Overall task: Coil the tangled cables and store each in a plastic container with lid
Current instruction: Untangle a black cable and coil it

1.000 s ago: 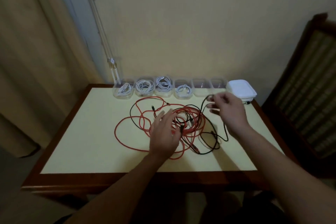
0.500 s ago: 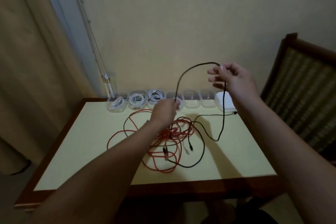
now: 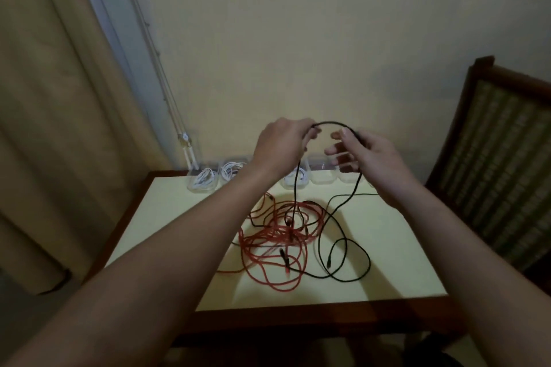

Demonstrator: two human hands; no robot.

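Black cable (image 3: 331, 123) is being held arched above the table (image 3: 179, 217), pinched by the left hand (image 3: 283, 146) and loosely gripped by the half-spread right hand (image 3: 369, 155). Its tail is lying across the red cable (image 3: 268, 241), so gentle, snag-free drawing is being advised.

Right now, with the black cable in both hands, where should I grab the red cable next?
Probably the near loop of the red cable, coming down from the near edge: it lies flat and alone on the table, while the black cable crosses the tangle farther back.
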